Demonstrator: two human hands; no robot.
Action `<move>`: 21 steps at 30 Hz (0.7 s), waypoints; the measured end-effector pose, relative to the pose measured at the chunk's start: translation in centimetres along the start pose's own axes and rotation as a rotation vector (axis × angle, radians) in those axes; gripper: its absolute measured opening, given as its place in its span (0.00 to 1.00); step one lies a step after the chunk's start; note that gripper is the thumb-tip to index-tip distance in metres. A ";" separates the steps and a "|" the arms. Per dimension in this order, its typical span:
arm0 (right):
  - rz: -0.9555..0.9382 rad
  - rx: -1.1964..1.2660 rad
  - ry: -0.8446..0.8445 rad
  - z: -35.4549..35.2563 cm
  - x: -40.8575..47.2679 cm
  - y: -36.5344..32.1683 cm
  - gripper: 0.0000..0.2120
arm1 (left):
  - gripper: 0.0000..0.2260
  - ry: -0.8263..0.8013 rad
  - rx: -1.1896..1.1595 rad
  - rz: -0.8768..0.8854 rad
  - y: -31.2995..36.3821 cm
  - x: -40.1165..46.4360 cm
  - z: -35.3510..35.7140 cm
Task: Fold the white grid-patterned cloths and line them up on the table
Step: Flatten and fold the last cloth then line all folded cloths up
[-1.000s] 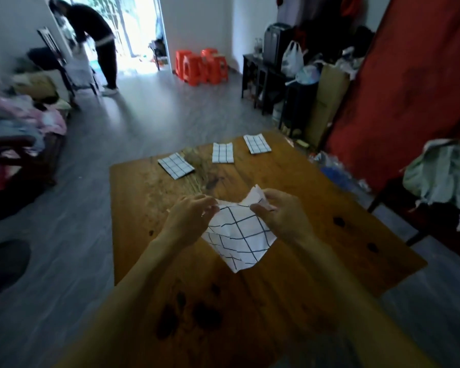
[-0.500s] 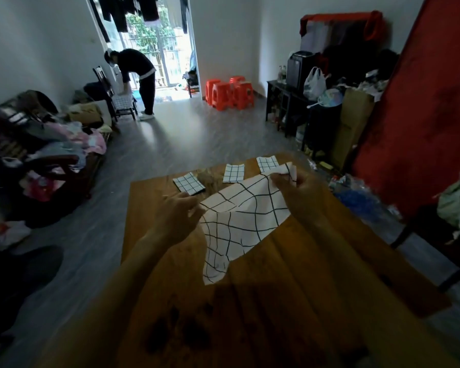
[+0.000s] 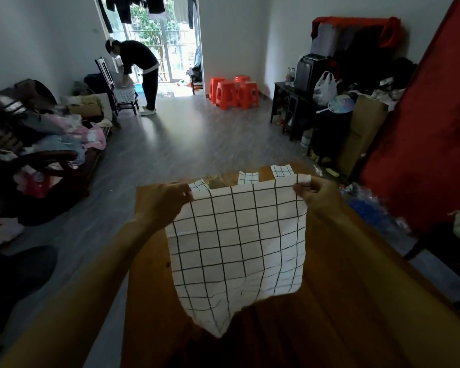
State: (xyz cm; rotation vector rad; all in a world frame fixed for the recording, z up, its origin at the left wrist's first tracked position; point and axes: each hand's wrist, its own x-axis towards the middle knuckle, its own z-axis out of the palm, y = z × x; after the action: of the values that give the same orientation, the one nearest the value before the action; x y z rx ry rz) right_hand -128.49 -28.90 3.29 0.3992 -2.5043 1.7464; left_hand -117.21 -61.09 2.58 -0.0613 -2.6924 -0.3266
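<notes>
Left hand (image 3: 165, 205) fingers (image 3: 185, 192) pinch the top left corner of the cloth (image 3: 237, 251), and the right hand (image 3: 320, 199) fingers (image 3: 302, 188) pinch the top right corner, so both are clamped on the fabric. The cloth hangs open and mostly flat between them, held up over the counter (image 3: 356, 274), with its bottom edge sagging to a point lower left of centre. It's white with a black grid.

Behind its top edge, at the far end of the counter, three folded cloths sit in a row: one on the left (image 3: 198, 185), one in the middle (image 3: 248, 177), one on the right (image 3: 282, 171), all partly hidden by the held one.

Further back there's a person (image 3: 141, 67) bending over by a chair (image 3: 114, 88), plus orange stools (image 3: 234, 92) near the doorway.
</notes>
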 end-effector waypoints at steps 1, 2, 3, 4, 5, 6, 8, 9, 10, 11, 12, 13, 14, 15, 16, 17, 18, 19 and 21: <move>0.002 0.005 0.013 0.4 0.8 -0.1 0.09 | 0.04 0.034 -0.024 -0.028 -0.7 0.6 0.0; 0.003 0.012 0.036 0.8 1.6 -0.3 0.09 | 0.04 0.075 -0.058 -0.052 -1.3 1.2 -0.1; 0.003 0.018 0.068 1.2 2.4 -0.5 0.08 | 0.05 0.122 -0.096 -0.069 -1.7 1.8 -0.2; 0.004 0.033 0.100 1.5 3.1 -0.7 0.07 | 0.05 0.177 -0.132 -0.073 -1.9 2.4 -0.5; 0.011 0.063 0.130 1.7 3.8 -0.9 0.07 | 0.05 0.234 -0.157 -0.069 -2.0 3.0 -0.9; 0.015 0.110 0.156 1.8 4.1 -1.2 0.07 | 0.06 0.290 -0.170 -0.061 -1.8 3.4 -1.4; 0.011 0.203 0.201 1.8 4.5 -2.0 0.10 | 0.06 0.384 -0.191 -0.053 -1.2 3.9 -2.8; 0.004 0.234 0.217 1.6 4.4 -2.3 0.11 | 0.06 0.416 -0.207 -0.046 -0.9 3.9 -3.5; -0.014 0.253 0.228 1.4 4.2 -2.7 0.12 | 0.06 0.431 -0.218 -0.037 -0.7 3.8 -4.1; -0.042 0.261 0.232 1.1 3.7 -3.0 0.12 | 0.06 0.436 -0.221 -0.028 -0.4 3.5 -4.6; -0.068 0.275 0.231 0.8 3.1 -3.3 0.10 | 0.06 0.434 -0.220 -0.025 -0.1 3.1 -5.0; -0.085 0.282 0.229 0.4 2.2 -3.5 0.09 | 0.06 0.430 -0.222 -0.022 0.2 2.6 -5.4; -0.094 0.294 0.223 0.2 1.3 -3.6 0.07 | 0.06 0.428 -0.226 -0.016 0.6 2.0 -5.6; -0.099 0.296 0.221 -0.1 0.2 -3.6 0.06 | 0.06 0.418 -0.234 -0.012 1.1 1.3 -5.8; -0.104 0.291 0.216 -0.5 -0.8 -3.4 0.05 | 0.06 0.407 -0.238 -0.005 1.7 0.4 -5.8; -0.103 0.280 0.216 -0.8 -1.9 -3.1 0.05 | 0.06 0.382 -0.235 -0.003 2.3 -0.5 -5.7; -0.090 0.275 0.216 -1.1 -3.0 -2.5 0.05 | 0.05 0.360 -0.229 -0.004 2.8 -1.6 -5.5; -0.087 0.263 0.219 -1.3 -4.2 -2.0 0.06 | 0.05 0.330 -0.228 -0.013 3.4 -2.7 -5.3; -0.066 0.241 0.215 -1.5 -6.6 -0.4 0.06 | 0.04 0.265 -0.240 -0.045 4.6 -5.4 -4.4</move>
State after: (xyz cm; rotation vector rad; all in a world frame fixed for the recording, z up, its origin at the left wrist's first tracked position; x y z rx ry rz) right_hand -122.16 -26.45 2.85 0.2849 -2.1207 1.9558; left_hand -110.12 -57.58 5.23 -0.0253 -2.3848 -0.6246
